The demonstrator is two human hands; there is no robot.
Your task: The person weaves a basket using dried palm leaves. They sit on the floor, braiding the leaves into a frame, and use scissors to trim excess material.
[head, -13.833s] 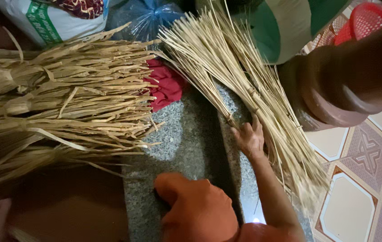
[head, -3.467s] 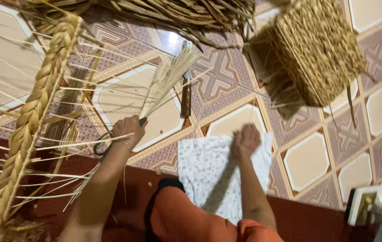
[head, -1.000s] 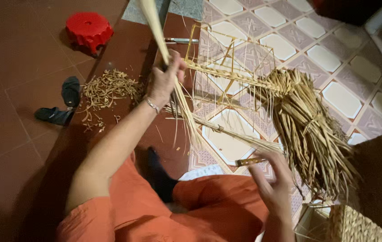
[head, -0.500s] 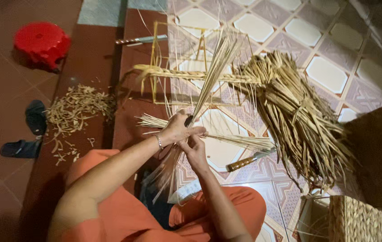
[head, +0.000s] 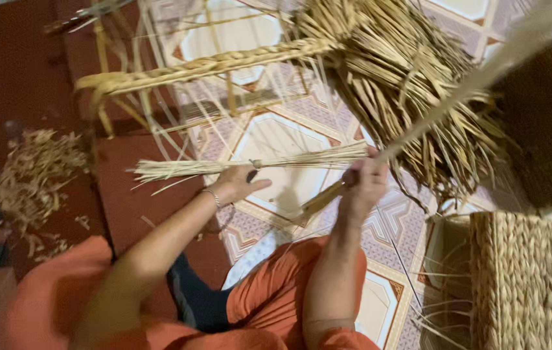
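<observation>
Left hand (head: 237,185) pinning straw bundle (head: 250,166) on floor; right hand (head: 363,185) gripping wooden-handled tool (head: 322,199) beside bundle. Risk: loose straws slip, bundle splays.

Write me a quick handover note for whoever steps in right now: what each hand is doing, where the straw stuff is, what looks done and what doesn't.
Left hand: resting on a tied bundle of pale straws lying across the floor; whether it grips the bundle is unclear.
Right hand: closed on a wooden-handled tool, and a long pale strip runs up and to the right from it.
Ahead: a thick braided straw rope over a stick frame, joined to a big loose mass of straw ends.
A finished-looking woven basket stands at right; a pile of trimmings lies at left.
Done: the braid is formed.
Left: the loose ends are unwoven.
</observation>
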